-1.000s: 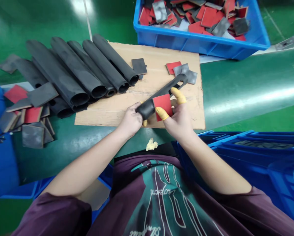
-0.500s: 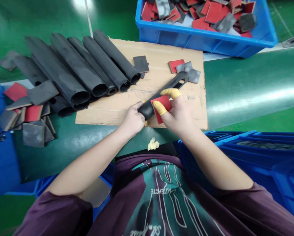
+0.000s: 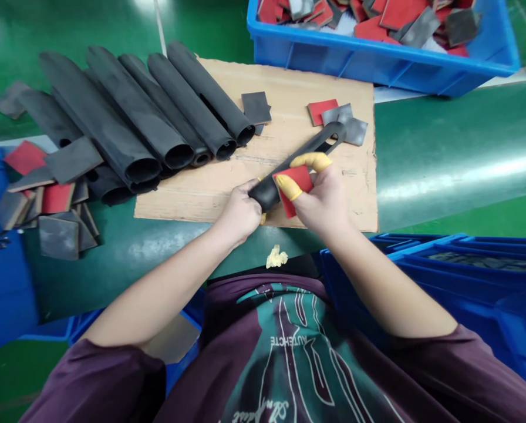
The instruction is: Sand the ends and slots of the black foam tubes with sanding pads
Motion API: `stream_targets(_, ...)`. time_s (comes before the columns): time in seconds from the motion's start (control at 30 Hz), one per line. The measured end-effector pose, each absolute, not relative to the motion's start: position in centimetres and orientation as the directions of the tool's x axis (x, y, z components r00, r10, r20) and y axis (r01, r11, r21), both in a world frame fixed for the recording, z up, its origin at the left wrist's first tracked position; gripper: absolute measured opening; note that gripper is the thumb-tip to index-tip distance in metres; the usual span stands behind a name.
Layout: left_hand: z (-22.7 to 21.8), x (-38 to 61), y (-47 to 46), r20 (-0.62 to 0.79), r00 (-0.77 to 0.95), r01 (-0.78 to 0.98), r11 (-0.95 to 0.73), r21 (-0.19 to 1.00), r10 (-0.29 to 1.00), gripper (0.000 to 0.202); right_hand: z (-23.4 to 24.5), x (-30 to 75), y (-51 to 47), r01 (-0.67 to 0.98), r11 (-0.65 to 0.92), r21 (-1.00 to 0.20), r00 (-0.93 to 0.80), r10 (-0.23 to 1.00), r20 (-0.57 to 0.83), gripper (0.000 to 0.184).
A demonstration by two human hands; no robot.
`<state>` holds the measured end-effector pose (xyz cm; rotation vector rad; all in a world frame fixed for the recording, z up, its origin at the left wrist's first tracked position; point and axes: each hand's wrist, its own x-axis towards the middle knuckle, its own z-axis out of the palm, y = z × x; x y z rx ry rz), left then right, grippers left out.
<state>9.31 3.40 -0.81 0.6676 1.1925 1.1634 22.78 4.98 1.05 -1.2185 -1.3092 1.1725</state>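
Note:
My left hand (image 3: 240,216) is closed round the near end of a black tube (image 3: 285,170), which slants up to the right over the cardboard sheet (image 3: 192,202). A long slot shows near the tube's far end. Between thumb and fingers, my right hand (image 3: 322,197) pinches a red sanding pad (image 3: 294,181) against the tube's side. Yellow finger cots cover the right thumb and a right finger; bits of yellow also show at the left fingertips. Just beyond the tube's far end lie a red pad (image 3: 321,110) and grey pads (image 3: 355,130).
Several black tubes (image 3: 135,117) lie side by side at the left, with a heap of grey and red pads (image 3: 60,235) before them. A blue bin (image 3: 324,59) of pads stands at the back right. Crumpled yellow scraps (image 3: 276,257) lie at the table's front edge.
The view has shifted slightly. Both hands keep their hold; the red pad and right hand have moved only slightly along the tube, if at all.

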Motion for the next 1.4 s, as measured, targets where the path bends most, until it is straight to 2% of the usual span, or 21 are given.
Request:
stream_targets(0.07, -0.9, 9.2, 3.4, -0.352, -0.057, -0.322, 0.316, 0.892, 0.934, 0.024, 1.0, 22.6, 4.9, 0.071, 0.053, -0.996, -0.027, 0.998, 0.052, 0.035)
stream_targets(0.23, -1.2, 9.0, 3.3, -0.357, -0.076, -0.313, 0.318, 0.895, 0.931, 0.031, 0.8, 22.8, 4.3, 0.068, -0.008, -0.998, -0.006, 1.0, -0.008, 0.035)
stream_targets(0.37, -1.3, 9.1, 3.2, -0.326, -0.051, -0.309, 0.296, 0.904, 0.944, 0.027, 0.9, 22.9, 4.5, 0.092, 0.047, -0.995, 0.001, 0.999, 0.047, 0.034)
stream_targets(0.53, -1.3, 9.2, 3.3, -0.362, -0.069, -0.299, 0.327, 0.896, 0.93, 0.023, 1.0, 22.8, 4.2, 0.078, -0.034, -0.996, -0.014, 0.999, -0.035, 0.036)
stream_targets(0.63, -1.2, 9.2, 3.3, -0.316, -0.06, -0.3, 0.285, 0.91, 0.947, 0.022, 1.1, 22.9, 4.3, 0.061, -0.017, -0.998, -0.006, 1.0, -0.018, 0.036)
stream_targets(0.83, -1.1, 9.3, 3.3, -0.317, -0.04, -0.297, 0.292, 0.909, 0.947, 0.024, 1.1, 23.2, 4.5, 0.07, -0.013, -0.997, 0.003, 1.0, -0.013, 0.036)
stream_targets(1.17, -1.2, 9.2, 3.2, -0.377, -0.066, -0.353, 0.332, 0.875, 0.924, 0.026, 0.9, 23.6, 4.7, 0.162, 0.015, -0.987, -0.078, 0.997, 0.002, 0.043)
stream_targets(1.4, -0.8, 9.3, 3.2, -0.332, -0.061, -0.313, 0.298, 0.902, 0.941, 0.021, 1.2, 23.9, 4.9, 0.19, -0.017, -0.982, -0.132, 0.99, -0.043, 0.038)
